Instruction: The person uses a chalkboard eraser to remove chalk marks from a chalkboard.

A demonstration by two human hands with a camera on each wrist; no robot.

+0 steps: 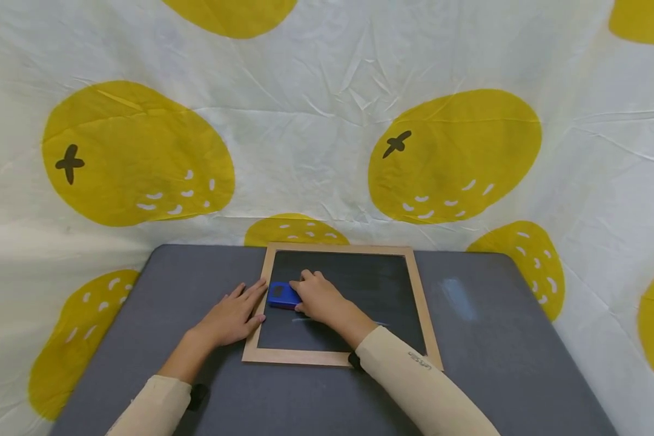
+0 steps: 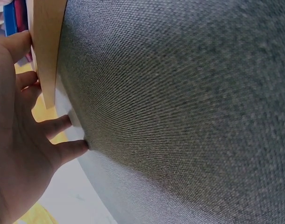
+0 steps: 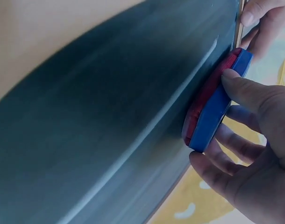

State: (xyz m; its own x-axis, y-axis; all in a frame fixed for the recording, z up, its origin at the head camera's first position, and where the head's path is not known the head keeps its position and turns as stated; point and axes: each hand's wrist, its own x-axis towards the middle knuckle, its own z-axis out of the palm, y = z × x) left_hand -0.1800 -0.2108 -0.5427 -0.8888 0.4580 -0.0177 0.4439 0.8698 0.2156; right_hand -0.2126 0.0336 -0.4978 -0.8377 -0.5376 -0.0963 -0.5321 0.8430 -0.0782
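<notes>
A small chalkboard with a light wooden frame lies on the grey table. My right hand grips a blue eraser near the board's left side. In the right wrist view the thumb and fingers hold the blue eraser by its edges, its red pad against the dark surface. A white chalk line runs across the board there. My left hand rests with spread fingers on the frame's left edge; in the left wrist view its thumb touches the wooden frame.
The grey table reaches past the board on both sides. To the right of the board is a pale chalky smear on the table. A white cloth with yellow fruit prints hangs behind the table.
</notes>
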